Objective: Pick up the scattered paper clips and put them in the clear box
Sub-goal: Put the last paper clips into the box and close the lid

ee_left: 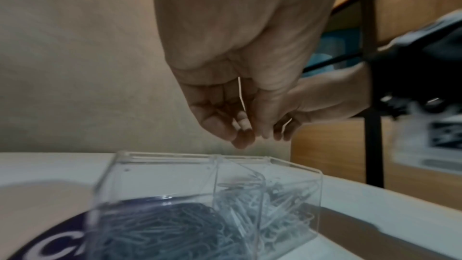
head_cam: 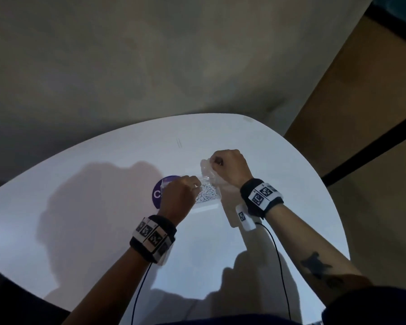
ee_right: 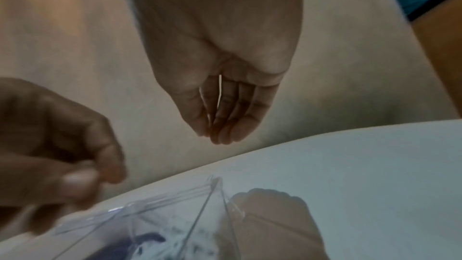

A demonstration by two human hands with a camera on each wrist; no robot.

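Note:
The clear box (head_cam: pixel 208 207) stands mid-table with a heap of silver paper clips (head_cam: pixel 206 193) inside. The left wrist view shows the box (ee_left: pixel 175 158) open at the top and split by a clear divider, with clips (ee_left: pixel 160 226) in it. My left hand (head_cam: pixel 181 195) hovers over its near left side, and its bunched fingers (ee_left: pixel 246 137) hold a thin paper clip (ee_left: pixel 240 94). My right hand (head_cam: pixel 227 165) hangs over the far right corner and holds another clip (ee_right: pixel 219 90) in its bunched fingers (ee_right: pixel 220 135). One loose clip (head_cam: pixel 179 142) lies farther back on the table.
The box sits on a white round-cornered table (head_cam: pixel 80 207), partly over a purple round sticker (head_cam: pixel 157 194) with a white letter. A beige wall rises behind the table, and brown panels with a black bar (head_cam: pixel 373 141) stand to the right. Cables trail from both wristbands.

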